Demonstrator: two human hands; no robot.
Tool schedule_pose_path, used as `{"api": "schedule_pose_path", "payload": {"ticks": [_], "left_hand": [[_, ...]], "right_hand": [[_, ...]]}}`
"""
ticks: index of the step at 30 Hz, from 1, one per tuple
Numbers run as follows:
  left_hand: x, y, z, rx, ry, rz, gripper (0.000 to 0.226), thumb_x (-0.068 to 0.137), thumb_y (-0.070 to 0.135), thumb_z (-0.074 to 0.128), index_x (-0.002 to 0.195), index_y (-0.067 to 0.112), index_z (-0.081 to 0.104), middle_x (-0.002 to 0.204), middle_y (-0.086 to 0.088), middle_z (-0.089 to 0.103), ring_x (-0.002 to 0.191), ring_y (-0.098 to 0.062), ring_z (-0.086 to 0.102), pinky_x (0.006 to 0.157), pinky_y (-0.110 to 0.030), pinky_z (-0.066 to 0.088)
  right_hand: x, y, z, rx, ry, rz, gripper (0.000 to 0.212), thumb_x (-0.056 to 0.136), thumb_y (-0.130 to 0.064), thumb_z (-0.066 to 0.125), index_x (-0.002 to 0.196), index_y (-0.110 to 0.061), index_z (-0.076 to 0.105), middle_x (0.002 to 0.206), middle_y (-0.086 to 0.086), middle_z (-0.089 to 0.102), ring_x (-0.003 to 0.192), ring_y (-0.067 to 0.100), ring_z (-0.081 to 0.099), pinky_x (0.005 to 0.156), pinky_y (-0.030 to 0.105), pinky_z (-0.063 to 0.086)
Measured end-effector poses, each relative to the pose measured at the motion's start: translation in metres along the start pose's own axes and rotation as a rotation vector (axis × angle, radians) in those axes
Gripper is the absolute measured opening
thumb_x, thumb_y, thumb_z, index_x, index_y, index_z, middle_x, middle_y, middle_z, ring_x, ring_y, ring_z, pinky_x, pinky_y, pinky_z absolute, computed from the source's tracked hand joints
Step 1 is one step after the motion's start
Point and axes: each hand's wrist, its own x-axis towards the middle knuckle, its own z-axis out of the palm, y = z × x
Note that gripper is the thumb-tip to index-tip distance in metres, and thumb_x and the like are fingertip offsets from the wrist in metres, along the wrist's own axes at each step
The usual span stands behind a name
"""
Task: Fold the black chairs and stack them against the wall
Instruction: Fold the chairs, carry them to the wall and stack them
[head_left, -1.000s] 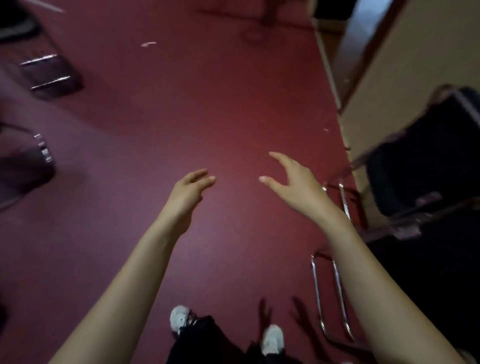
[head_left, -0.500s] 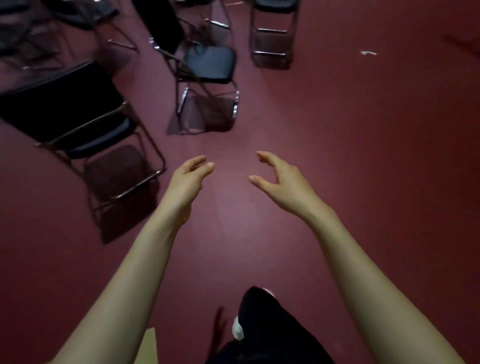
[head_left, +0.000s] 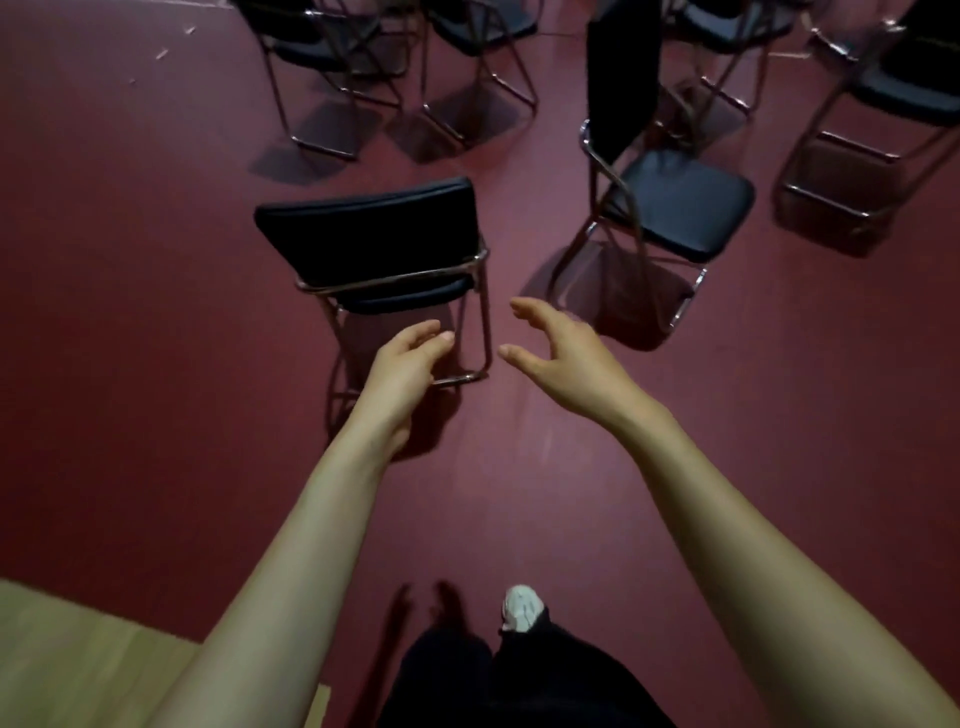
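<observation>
My left hand (head_left: 410, 358) empty, fingers loose, slight curl. My right hand (head_left: 558, 353) empty too, fingers spread, thumb out. Both in air, gripping nothing. Nearest black chair (head_left: 374, 234) just ahead of left hand, unfolded, backrest toward me, standing on red floor (head_left: 156, 260). Second chair (head_left: 675, 202) to right, more chairs (head_left: 480, 26) behind, all unfolded. Judgement: tube frame stiff, probably light enough for one person. Chrome likely slick, vinyl pad grippier. Take backrest top edge with one hand, lift seat front with other. Mind pinch at hinge.
</observation>
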Motion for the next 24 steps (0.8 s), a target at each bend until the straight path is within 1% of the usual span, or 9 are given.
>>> {"api": "schedule_pose_path", "payload": {"ticks": [3, 7, 10, 13, 15, 18, 21, 23, 24], "left_hand": [[0.051, 0.02, -0.014, -0.045, 0.072, 0.009, 0.034, 0.095, 0.015, 0.057, 0.13, 0.013, 0.056, 0.124, -0.002, 0.06, 0.114, -0.011, 0.053, 0.099, -0.03, 0.04], [0.129, 0.048, -0.043, -0.103, 0.142, 0.078, 0.029, 0.097, 0.012, 0.054, 0.125, 0.013, 0.059, 0.119, -0.001, 0.061, 0.113, -0.012, 0.055, 0.091, -0.024, 0.043], [0.198, 0.074, -0.066, -0.098, 0.153, 0.118, 0.027, 0.096, 0.012, 0.055, 0.123, 0.012, 0.06, 0.116, -0.001, 0.062, 0.111, -0.012, 0.056, 0.091, -0.023, 0.043], [0.271, 0.102, -0.089, -0.084, 0.142, 0.108, 0.021, 0.096, 0.014, 0.056, 0.116, 0.016, 0.061, 0.115, 0.0, 0.062, 0.11, -0.012, 0.057, 0.093, -0.024, 0.043], [0.314, 0.118, -0.103, -0.041, 0.138, 0.101, 0.022, 0.096, 0.016, 0.057, 0.117, 0.018, 0.061, 0.117, 0.001, 0.062, 0.108, -0.011, 0.056, 0.092, -0.025, 0.043], [0.377, 0.136, -0.122, 0.049, 0.115, 0.045, 0.035, 0.094, 0.016, 0.059, 0.128, 0.01, 0.057, 0.124, -0.002, 0.06, 0.115, -0.013, 0.055, 0.103, -0.03, 0.042], [0.433, 0.143, -0.135, 0.106, 0.083, -0.038, 0.044, 0.092, 0.013, 0.062, 0.134, 0.006, 0.053, 0.133, -0.01, 0.058, 0.123, -0.021, 0.054, 0.11, -0.04, 0.039], [0.469, 0.148, -0.141, 0.142, 0.054, -0.103, 0.046, 0.092, 0.014, 0.061, 0.137, 0.006, 0.051, 0.135, -0.009, 0.056, 0.123, -0.019, 0.052, 0.108, -0.034, 0.039], [0.488, 0.151, -0.143, 0.156, 0.045, -0.135, 0.046, 0.093, 0.014, 0.061, 0.137, 0.007, 0.05, 0.131, -0.009, 0.056, 0.115, -0.016, 0.054, 0.098, -0.029, 0.043]], "right_hand": [[0.071, -0.008, 0.0, -0.008, -0.012, -0.037, 0.053, 0.092, -0.029, 0.06, 0.14, -0.016, 0.044, 0.14, 0.003, 0.051, 0.129, 0.014, 0.045, 0.097, 0.013, 0.028], [0.165, -0.017, 0.014, -0.014, -0.046, -0.067, 0.049, 0.095, -0.031, 0.056, 0.14, -0.018, 0.045, 0.14, 0.001, 0.051, 0.124, 0.016, 0.05, 0.099, 0.019, 0.032], [0.242, -0.025, 0.03, -0.017, -0.065, -0.088, 0.048, 0.096, -0.032, 0.053, 0.14, -0.018, 0.044, 0.142, 0.001, 0.049, 0.131, 0.014, 0.044, 0.104, 0.021, 0.03], [0.316, -0.036, 0.042, -0.021, -0.062, -0.066, 0.047, 0.096, -0.032, 0.052, 0.14, -0.017, 0.045, 0.141, 0.001, 0.05, 0.131, 0.014, 0.043, 0.101, 0.018, 0.029], [0.363, -0.043, 0.048, -0.043, -0.078, -0.059, 0.047, 0.097, -0.031, 0.052, 0.141, -0.016, 0.044, 0.143, 0.0, 0.048, 0.132, 0.014, 0.042, 0.099, 0.017, 0.028], [0.43, -0.046, 0.058, -0.119, -0.145, -0.014, 0.052, 0.097, -0.032, 0.051, 0.144, -0.014, 0.037, 0.148, 0.003, 0.041, 0.135, 0.018, 0.038, 0.104, 0.022, 0.027], [0.492, -0.037, 0.068, -0.208, -0.227, 0.028, 0.06, 0.097, -0.034, 0.05, 0.147, -0.008, 0.03, 0.153, 0.008, 0.032, 0.142, 0.021, 0.026, 0.113, 0.029, 0.02], [0.531, -0.028, 0.075, -0.251, -0.285, 0.077, 0.064, 0.097, -0.037, 0.05, 0.148, -0.007, 0.027, 0.154, 0.009, 0.03, 0.143, 0.023, 0.021, 0.115, 0.035, 0.02], [0.551, -0.023, 0.079, -0.264, -0.314, 0.105, 0.065, 0.096, -0.038, 0.05, 0.148, -0.007, 0.026, 0.153, 0.01, 0.03, 0.143, 0.024, 0.021, 0.116, 0.037, 0.022]]}}
